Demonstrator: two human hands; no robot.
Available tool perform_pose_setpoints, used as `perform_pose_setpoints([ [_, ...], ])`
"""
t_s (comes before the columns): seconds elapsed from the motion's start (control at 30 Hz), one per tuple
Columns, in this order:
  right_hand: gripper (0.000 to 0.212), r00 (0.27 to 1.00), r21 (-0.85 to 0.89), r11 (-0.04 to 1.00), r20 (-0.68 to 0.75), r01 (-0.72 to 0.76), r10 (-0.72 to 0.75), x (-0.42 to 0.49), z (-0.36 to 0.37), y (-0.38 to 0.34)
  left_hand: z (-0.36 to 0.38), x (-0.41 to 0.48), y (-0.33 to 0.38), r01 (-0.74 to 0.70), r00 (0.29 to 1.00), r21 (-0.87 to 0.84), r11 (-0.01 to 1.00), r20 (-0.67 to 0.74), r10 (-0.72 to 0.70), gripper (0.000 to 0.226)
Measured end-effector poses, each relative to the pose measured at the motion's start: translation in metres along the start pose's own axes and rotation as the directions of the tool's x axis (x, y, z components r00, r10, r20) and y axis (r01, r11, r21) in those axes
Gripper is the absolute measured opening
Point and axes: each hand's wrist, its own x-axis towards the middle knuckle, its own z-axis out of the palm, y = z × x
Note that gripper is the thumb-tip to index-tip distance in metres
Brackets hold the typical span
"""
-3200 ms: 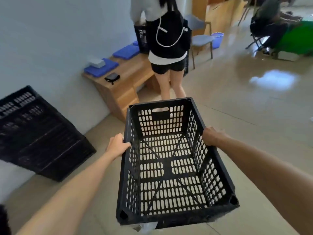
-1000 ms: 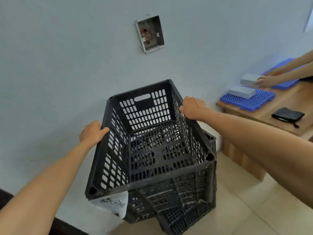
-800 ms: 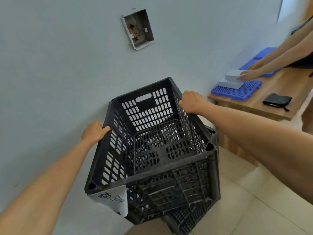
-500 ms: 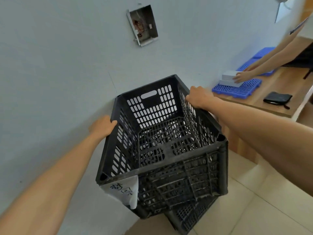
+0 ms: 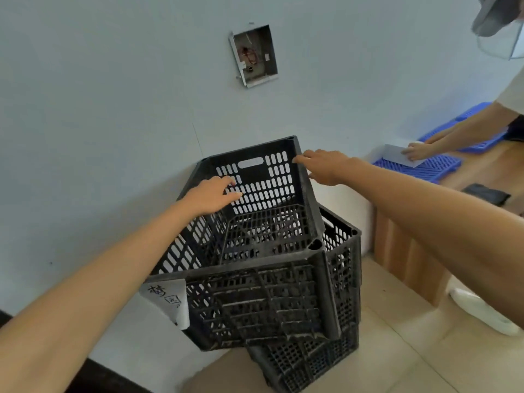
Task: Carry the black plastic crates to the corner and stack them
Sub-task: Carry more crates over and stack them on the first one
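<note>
A black plastic crate (image 5: 263, 239) with a white paper label (image 5: 167, 299) on its near corner sits askew on top of a stack of black crates (image 5: 343, 282) against the wall. My left hand (image 5: 211, 194) hovers over the crate's far left side, fingers stretched out and holding nothing. My right hand (image 5: 323, 165) is at the far right corner of the rim, its fingers spread and its fingertips touching the edge without gripping it.
A wooden desk (image 5: 408, 265) stands right of the stack, carrying blue mats (image 5: 425, 170), a white box (image 5: 395, 154) and a black wallet (image 5: 486, 194). Another person's hands (image 5: 416, 151) rest on the box. An open wall box (image 5: 253, 55) is above. Something white (image 5: 482, 310) lies on the tiled floor.
I turned to the wall with the crate and set it on the stack. Both hands have left the side rims and moved toward the crate's far end, fingers now apart.
</note>
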Motion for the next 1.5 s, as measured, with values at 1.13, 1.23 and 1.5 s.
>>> perform_pose_setpoints([
  [1.13,0.079,0.694,-0.234,0.776,-0.351,0.585,-0.629,-0.015,0.015,0.018,0.072,-0.104,0.135,0.134,0.969,0.551,0.824,-0.247,0.008,0.050],
  [1.23,0.074,0.736,-0.223,0.804,-0.323,0.551,-0.595,-0.022,0.011,0.014,0.071,-0.102,0.111,0.019,0.963,0.548,0.836,-0.234,0.131,0.047],
  [1.5,0.082,0.911,-0.206,0.916,-0.162,0.344,-0.379,-0.023,-0.005,-0.027,0.062,-0.081,0.046,-0.147,0.927,0.449,0.881,-0.248,0.281,0.056],
])
